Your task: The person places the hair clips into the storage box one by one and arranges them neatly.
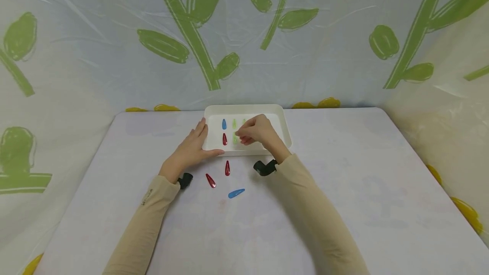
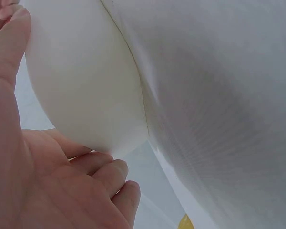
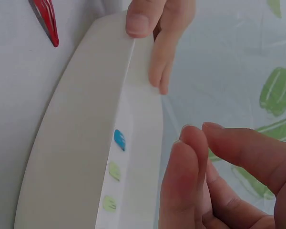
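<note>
My left hand (image 1: 192, 147) rests on the near left corner of a white tray (image 1: 282, 128), thumb along its front rim and straight fingers against the left side. Over the tray is my right hand (image 1: 257, 131), its fingertips beside a light green snap hair clip (image 1: 234, 138). In the right wrist view its thumb and fingertips are close together, with nothing visible between them. Also lying in the tray are a blue hair clip (image 1: 224, 124), a red hair clip (image 1: 224, 139) and another green hair clip (image 1: 234, 123). A further green clip (image 3: 109, 203) is partly hidden in the head view.
On the white table (image 1: 344, 190), in front of the tray, lie a red hair clip (image 1: 227, 168), a second red clip (image 1: 211, 180) and a blue clip (image 1: 236, 193). A plant-patterned curtain (image 1: 324, 63) rises behind the table.
</note>
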